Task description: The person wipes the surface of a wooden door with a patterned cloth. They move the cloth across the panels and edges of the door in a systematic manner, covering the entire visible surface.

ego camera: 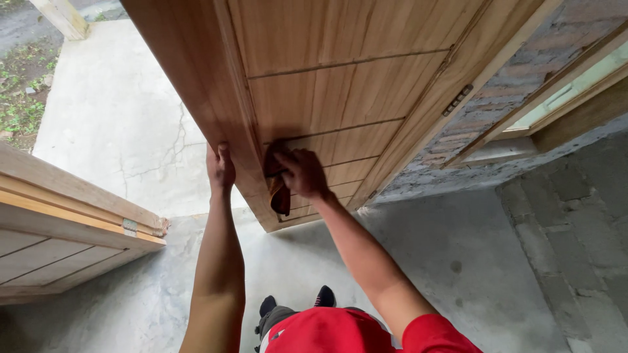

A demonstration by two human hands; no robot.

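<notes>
Two hands: left hand (220, 167) grips one wooden door's (340, 85) edge; right hand (302, 173) presses one brown cloth (279, 193) against it.

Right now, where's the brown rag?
In the head view the rag is just left of centre, pressed against the lower panel of the wooden door under the right hand. The left hand holds the door's edge beside it.

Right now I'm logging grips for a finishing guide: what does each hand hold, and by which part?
The left hand grips the wooden door by its free edge. The right hand presses a folded brown rag against the door's panel, fingers holding its upper part.
</notes>
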